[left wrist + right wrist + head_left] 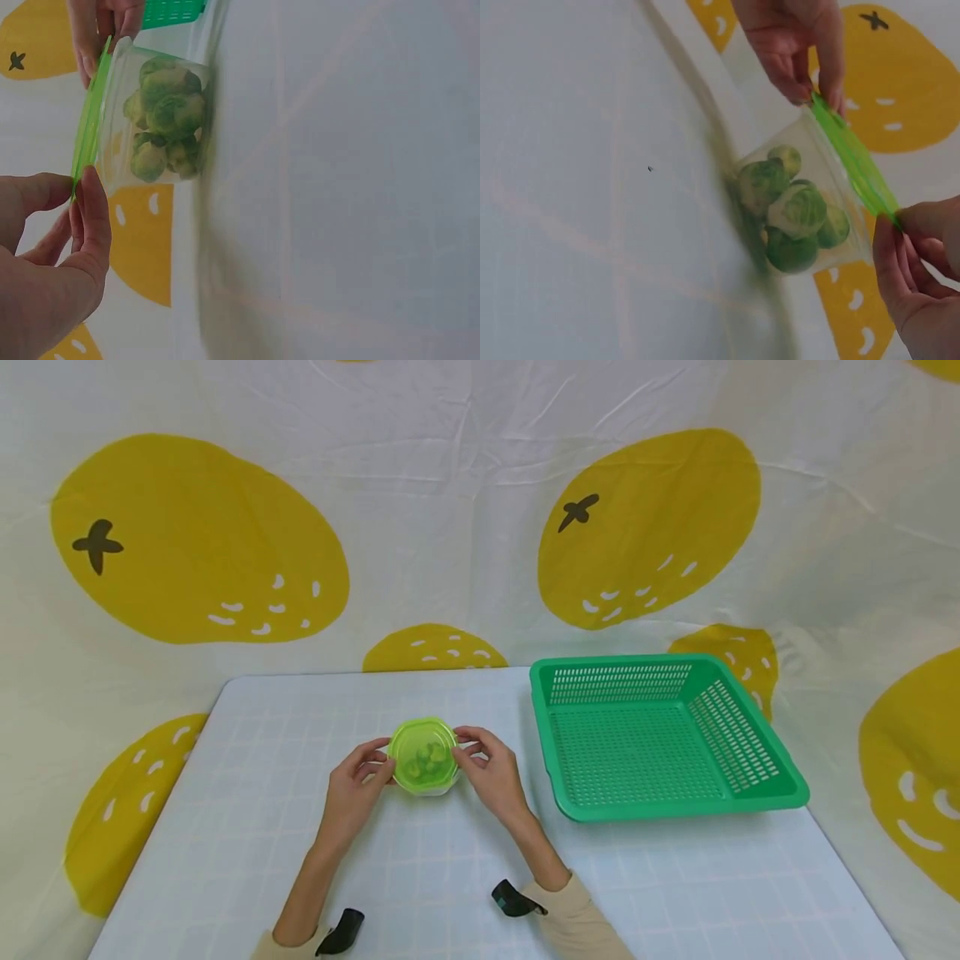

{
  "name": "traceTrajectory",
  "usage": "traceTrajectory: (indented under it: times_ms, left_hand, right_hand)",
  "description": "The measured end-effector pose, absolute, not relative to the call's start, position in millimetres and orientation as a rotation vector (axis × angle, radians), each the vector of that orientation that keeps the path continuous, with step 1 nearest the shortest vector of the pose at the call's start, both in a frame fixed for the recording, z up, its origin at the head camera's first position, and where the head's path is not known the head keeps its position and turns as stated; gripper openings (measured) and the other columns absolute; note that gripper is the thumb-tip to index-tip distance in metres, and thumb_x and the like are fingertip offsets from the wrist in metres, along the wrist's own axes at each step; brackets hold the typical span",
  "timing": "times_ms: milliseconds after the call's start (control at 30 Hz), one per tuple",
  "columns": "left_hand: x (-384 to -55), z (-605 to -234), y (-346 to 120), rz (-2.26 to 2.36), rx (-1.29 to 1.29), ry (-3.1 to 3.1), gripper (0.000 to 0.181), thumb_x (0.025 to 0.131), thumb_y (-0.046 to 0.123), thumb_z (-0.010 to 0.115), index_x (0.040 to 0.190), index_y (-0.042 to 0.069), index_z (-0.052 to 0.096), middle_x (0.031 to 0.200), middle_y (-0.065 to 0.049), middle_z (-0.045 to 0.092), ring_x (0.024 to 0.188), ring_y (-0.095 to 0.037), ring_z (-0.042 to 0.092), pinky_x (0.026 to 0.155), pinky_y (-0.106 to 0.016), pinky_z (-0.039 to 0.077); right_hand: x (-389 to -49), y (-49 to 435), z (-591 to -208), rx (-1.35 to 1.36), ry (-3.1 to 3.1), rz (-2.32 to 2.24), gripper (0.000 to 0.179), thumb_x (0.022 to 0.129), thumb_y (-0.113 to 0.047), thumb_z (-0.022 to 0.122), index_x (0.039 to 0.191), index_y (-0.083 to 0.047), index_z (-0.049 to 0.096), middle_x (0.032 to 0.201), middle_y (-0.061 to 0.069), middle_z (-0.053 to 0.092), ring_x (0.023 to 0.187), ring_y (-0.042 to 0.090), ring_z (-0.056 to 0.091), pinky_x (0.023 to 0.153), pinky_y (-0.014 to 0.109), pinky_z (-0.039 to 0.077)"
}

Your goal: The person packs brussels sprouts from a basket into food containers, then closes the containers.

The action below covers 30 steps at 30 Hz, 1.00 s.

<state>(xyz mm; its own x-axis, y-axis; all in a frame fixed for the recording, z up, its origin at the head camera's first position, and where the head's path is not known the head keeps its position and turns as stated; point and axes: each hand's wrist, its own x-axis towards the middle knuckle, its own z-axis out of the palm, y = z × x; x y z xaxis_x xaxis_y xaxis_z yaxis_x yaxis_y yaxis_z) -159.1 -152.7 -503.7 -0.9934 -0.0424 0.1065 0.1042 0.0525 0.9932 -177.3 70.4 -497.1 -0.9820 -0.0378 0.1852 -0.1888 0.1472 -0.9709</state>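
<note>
A clear plastic container stands on the table with several Brussels sprouts inside. Over its top lies a translucent green lid, its rim slightly apart from the container's rim in the left wrist view. My left hand pinches the lid's left edge between thumb and fingers. At the opposite edge, my right hand pinches the lid the same way. Through the lid the sprouts show as dim green shapes in the head view.
To the right of the hands, a green plastic basket with slotted walls sits on the table, which has a pale checked cover. Behind hangs a white cloth printed with large yellow fruit.
</note>
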Motion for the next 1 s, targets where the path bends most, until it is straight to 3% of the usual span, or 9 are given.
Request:
traceTrajectory:
  times_ms: [200, 500, 800, 1000]
  left_hand:
    - [-160, -503, -149, -2.098, -0.073, -2.211, 0.035, 0.098, -0.002, 0.067, 0.132, -0.005, 0.062, 0.106, -0.021, 0.058, 0.085, -0.013, 0.066, 0.076, -0.029, 0.061]
    - [-159, -504, -146, -2.041, -0.030, -2.263, 0.032, 0.098, -0.001, 0.068, 0.130, -0.005, 0.065, 0.107, -0.023, 0.060, 0.088, -0.014, 0.065, 0.077, -0.029, 0.060]
    - [-157, -503, -145, -2.059, 0.092, -2.313, 0.040, 0.098, 0.003, 0.070, 0.137, -0.002, 0.060, 0.117, -0.020, 0.054, 0.088, -0.009, 0.067, 0.079, -0.024, 0.059]
    - [-153, -501, -146, -2.128, 0.161, -2.397, 0.043, 0.099, 0.015, 0.072, 0.139, 0.004, 0.058, 0.103, -0.018, 0.067, 0.081, -0.022, 0.073, 0.080, -0.028, 0.060]
  right_hand:
    - [-177, 72, -501, 0.274, -2.333, 1.796, 0.028, 0.094, -0.004, 0.074, 0.122, -0.006, 0.071, 0.112, 0.010, 0.070, 0.091, 0.022, 0.067, 0.081, 0.030, 0.060]
    - [-173, 74, -508, 0.308, -2.307, 1.783, 0.031, 0.093, -0.004, 0.076, 0.123, -0.002, 0.071, 0.111, 0.013, 0.071, 0.090, 0.029, 0.068, 0.078, 0.036, 0.060]
    - [-170, 78, -510, 0.313, -2.409, 1.736, 0.037, 0.093, -0.010, 0.077, 0.129, -0.006, 0.067, 0.116, 0.011, 0.066, 0.091, 0.024, 0.066, 0.081, 0.033, 0.059]
    - [-167, 80, -506, 0.262, -2.504, 1.812, 0.042, 0.095, -0.018, 0.076, 0.132, -0.004, 0.063, 0.107, 0.013, 0.064, 0.088, 0.021, 0.065, 0.077, 0.026, 0.057]
